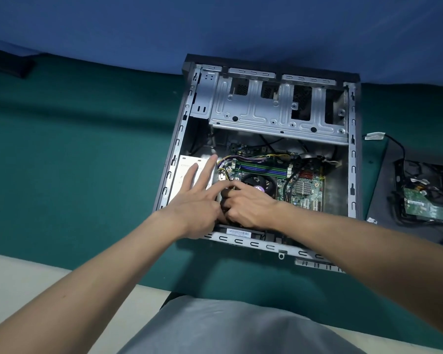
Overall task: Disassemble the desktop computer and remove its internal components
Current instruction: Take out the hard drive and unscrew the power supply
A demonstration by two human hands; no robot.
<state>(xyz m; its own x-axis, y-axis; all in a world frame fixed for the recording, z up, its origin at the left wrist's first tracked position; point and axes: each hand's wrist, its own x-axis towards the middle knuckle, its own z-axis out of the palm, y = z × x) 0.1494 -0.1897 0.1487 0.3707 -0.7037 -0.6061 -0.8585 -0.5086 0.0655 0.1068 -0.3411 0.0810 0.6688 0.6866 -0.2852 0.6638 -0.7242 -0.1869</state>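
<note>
The open desktop case (353,159) lies on its side on a green mat. Inside I see the motherboard (302,185), the round black CPU fan (260,181), RAM slots (264,168), and a silver power supply (187,167) at the left. My left hand (200,198) rests on the power supply with two fingers stretched out straight. My right hand (246,204) is curled, fingers tucked down into the gap between the power supply and the fan; what it grips is hidden. An empty metal drive cage (274,108) spans the case's far end.
A removed hard drive (425,204) with black cables lies on a dark panel (384,190) to the right of the case. A dark flat object (8,62) sits far left on the mat. A blue wall stands behind; a pale floor strip is near me.
</note>
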